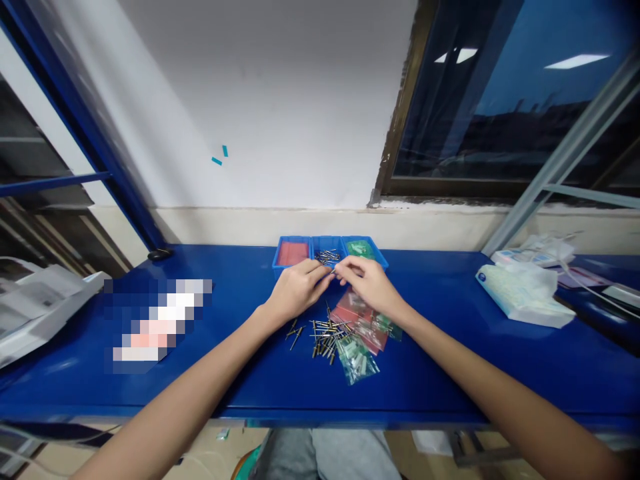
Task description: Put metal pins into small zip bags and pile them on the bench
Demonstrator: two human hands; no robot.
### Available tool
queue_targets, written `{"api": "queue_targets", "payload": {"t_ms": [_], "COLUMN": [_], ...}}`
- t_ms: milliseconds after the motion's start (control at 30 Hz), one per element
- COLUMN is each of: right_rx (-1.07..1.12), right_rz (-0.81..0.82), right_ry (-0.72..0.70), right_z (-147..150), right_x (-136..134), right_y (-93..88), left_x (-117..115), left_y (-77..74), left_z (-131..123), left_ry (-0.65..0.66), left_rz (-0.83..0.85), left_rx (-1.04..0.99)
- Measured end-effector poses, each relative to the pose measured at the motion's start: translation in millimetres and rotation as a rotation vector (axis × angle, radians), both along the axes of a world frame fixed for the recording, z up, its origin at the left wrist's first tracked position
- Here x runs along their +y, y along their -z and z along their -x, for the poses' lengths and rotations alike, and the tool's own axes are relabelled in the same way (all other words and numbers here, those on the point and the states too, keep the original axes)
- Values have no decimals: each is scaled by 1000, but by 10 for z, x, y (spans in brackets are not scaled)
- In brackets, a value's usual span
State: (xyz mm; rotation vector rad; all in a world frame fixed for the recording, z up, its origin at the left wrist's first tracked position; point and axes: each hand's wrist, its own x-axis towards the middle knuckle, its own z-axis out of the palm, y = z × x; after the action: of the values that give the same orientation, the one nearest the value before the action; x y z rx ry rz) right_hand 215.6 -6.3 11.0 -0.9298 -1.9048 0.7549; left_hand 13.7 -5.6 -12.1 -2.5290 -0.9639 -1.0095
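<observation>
My left hand (295, 291) and my right hand (369, 283) meet above the front of a blue three-part bin (379, 255). Their fingers are pinched, and a thin metal pin (333, 271) shows between the fingertips, mostly hidden. On the table below lies a loose pile of metal pins (327, 338) with thicker gold-toned or silver ends, like pop rivets. Beside the pile are a green-tinted clear bag with white pieces (356, 360) and red bags (351, 310), partly under my right forearm. The bin holds red packets (293, 253), loose pins (328, 257) and green packets (360, 249).
A blue table (435, 353) runs along the wall. At right stand a tissue pack (523, 293) and a white device with cables. A blurred-out item (160, 327) lies at left, near white equipment (45, 310). Metal frame posts rise on both sides.
</observation>
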Motion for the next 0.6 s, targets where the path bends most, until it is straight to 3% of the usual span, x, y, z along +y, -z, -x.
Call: {"api": "queue_targets", "payload": {"t_ms": [100, 300, 467, 600], "right_rx": [191, 310, 412, 428], "right_rz": [194, 437, 568, 551], "right_ry": [-2, -43, -142, -179], "right_z": [-31, 65, 188, 200], "right_x": [47, 19, -89, -130], "right_y": [-28, 80, 144, 106], "left_x": [-1, -55, -84, -93], "left_y": [-3, -14, 2, 1], "left_z": [-14, -71, -90, -102], "left_ry": [-8, -110, -158, -136], "left_rz": [3, -2, 29, 82], "left_rx": [-97, -154, -199, -254]}}
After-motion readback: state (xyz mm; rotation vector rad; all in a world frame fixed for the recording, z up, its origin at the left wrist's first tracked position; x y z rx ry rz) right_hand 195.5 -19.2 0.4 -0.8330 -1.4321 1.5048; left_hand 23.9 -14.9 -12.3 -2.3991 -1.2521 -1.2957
